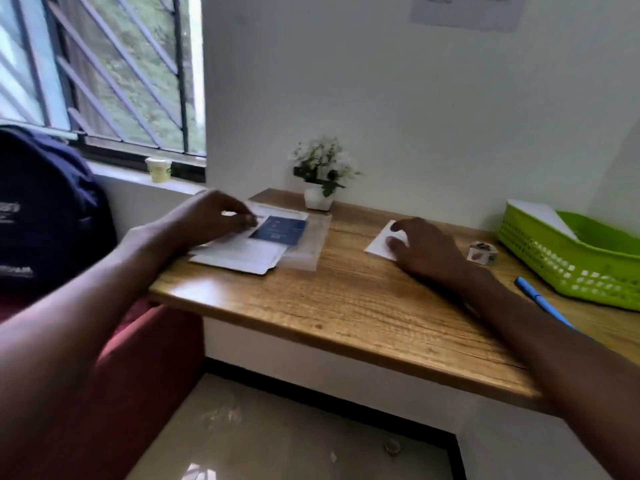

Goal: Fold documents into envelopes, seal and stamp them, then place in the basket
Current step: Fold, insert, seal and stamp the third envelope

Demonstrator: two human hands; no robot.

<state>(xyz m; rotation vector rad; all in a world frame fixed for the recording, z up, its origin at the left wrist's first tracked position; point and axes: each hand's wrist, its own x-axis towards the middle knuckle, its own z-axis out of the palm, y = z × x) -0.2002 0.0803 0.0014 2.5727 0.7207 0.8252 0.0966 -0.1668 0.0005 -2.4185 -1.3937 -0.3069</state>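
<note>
Likely thin and floppy, the papers [242, 251] want an edge pinch, as the left hand [207, 216] does; the right hand [426, 251] presses an envelope [381, 244] flat.

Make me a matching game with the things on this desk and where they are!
Things:
1. basket
2. flower pot
3. pen
4. folded paper

Places:
A. under the right hand
B. against the wall at the back
C. far right of the desk
D. in front of the basket

Pairs: 1-C, 2-B, 3-D, 4-A
</note>
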